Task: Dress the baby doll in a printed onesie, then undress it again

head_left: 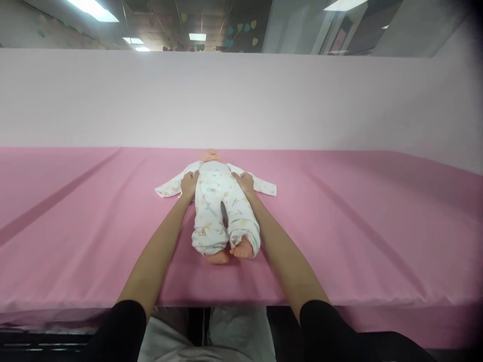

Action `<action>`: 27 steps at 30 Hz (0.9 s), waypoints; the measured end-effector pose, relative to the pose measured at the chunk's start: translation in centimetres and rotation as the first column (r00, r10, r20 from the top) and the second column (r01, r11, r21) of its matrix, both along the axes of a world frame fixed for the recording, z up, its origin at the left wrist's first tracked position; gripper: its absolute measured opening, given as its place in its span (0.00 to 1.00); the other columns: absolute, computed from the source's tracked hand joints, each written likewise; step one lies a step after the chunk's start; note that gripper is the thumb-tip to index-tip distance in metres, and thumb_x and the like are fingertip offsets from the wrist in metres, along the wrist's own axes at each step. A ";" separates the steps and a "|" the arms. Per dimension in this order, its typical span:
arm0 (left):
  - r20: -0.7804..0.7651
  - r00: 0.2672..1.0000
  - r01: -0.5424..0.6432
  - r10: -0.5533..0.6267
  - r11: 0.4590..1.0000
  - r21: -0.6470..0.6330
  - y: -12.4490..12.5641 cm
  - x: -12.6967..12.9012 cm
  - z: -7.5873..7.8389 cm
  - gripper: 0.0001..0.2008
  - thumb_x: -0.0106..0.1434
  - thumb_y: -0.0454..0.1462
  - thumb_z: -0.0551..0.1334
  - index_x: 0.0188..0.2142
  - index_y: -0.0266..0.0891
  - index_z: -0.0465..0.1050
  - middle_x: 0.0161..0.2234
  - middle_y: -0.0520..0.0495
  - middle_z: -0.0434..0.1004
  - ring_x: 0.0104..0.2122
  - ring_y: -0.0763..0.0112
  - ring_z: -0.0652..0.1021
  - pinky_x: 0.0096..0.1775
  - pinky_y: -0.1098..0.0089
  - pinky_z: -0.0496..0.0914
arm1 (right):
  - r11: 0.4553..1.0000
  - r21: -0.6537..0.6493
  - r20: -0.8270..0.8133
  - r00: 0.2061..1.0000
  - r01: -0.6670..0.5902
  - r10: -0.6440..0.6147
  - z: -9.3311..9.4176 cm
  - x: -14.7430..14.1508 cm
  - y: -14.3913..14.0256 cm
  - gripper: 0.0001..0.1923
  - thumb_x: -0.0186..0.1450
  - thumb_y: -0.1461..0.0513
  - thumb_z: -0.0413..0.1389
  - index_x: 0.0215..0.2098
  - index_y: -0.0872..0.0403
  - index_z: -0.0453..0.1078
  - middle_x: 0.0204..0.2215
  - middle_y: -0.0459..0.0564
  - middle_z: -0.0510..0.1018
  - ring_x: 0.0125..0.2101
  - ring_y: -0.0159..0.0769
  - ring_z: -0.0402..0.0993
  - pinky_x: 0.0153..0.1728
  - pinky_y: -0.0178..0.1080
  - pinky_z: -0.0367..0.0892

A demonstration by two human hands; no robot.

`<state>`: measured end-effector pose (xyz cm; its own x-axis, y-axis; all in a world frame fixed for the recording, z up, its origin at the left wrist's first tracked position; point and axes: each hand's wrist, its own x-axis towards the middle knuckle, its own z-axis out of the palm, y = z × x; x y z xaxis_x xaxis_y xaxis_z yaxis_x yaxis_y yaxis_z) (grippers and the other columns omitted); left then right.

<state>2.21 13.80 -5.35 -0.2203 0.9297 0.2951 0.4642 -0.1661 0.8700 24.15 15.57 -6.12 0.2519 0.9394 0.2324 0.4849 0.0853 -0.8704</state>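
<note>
Nearest the camera, two forearms in black sleeves reach out over the near edge of the table (377,241), which is covered in one pink cloth. On it lies one baby doll (216,201) on its back, feet toward the person and head away, dressed in one white printed romper (211,216). Two bare feet poke out of the romper legs close to the near edge. The left hand (189,184) rests against the doll's side at the chest, fingers curled lightly on the fabric; the right hand (245,182) does the same on the other side. Whether either truly pinches the cloth is hard to tell. The romper's two sleeves lie spread flat outward. Wide bare cloth stretches to both sides, and behind the doll's head the table meets one pale wall (241,100)
</note>
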 end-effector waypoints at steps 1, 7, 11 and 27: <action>0.063 0.998 0.034 -0.032 0.999 -0.032 0.2 -0.1 -0.2 0.19 0.64 0.43 0.55 0.20 0.41 0.51 0.18 0.54 0.53 0.24 0.72 0.61 0.29 0.70 0.53 | 0.999 -0.011 0.011 0.999 0.049 -0.049 0.0 0.0 0.0 0.23 0.60 0.54 0.57 0.17 0.49 0.48 0.16 0.42 0.56 0.24 0.34 0.57 0.29 0.36 0.54; 0.367 0.898 0.332 -0.242 0.921 -0.205 0.8 -1.3 -1.0 0.15 0.57 0.48 0.61 0.26 0.38 0.66 0.20 0.50 0.68 0.24 0.70 0.70 0.31 0.69 0.63 | 0.974 -0.133 -0.317 0.939 -0.183 0.133 0.0 0.4 -1.7 0.20 0.58 0.52 0.59 0.19 0.51 0.55 0.17 0.42 0.62 0.22 0.31 0.59 0.26 0.36 0.58; 0.564 0.735 0.572 -0.376 0.791 -0.218 0.7 -2.8 -0.5 0.11 0.54 0.43 0.62 0.27 0.37 0.67 0.24 0.49 0.72 0.25 0.72 0.72 0.33 0.70 0.68 | 0.880 -0.159 -0.600 0.752 -0.447 0.274 0.1 1.4 -2.3 0.08 0.57 0.61 0.56 0.24 0.53 0.62 0.21 0.45 0.70 0.25 0.32 0.65 0.29 0.36 0.66; 0.397 0.606 0.794 -0.689 0.551 -0.255 -1.1 -5.9 0.1 0.15 0.44 0.28 0.66 0.32 0.38 0.66 0.25 0.56 0.70 0.20 0.80 0.69 0.22 0.77 0.60 | 0.739 -0.160 -0.546 0.682 -0.654 0.486 -0.2 4.0 -4.4 0.15 0.48 0.75 0.57 0.32 0.54 0.69 0.28 0.47 0.78 0.35 0.36 0.75 0.39 0.39 0.72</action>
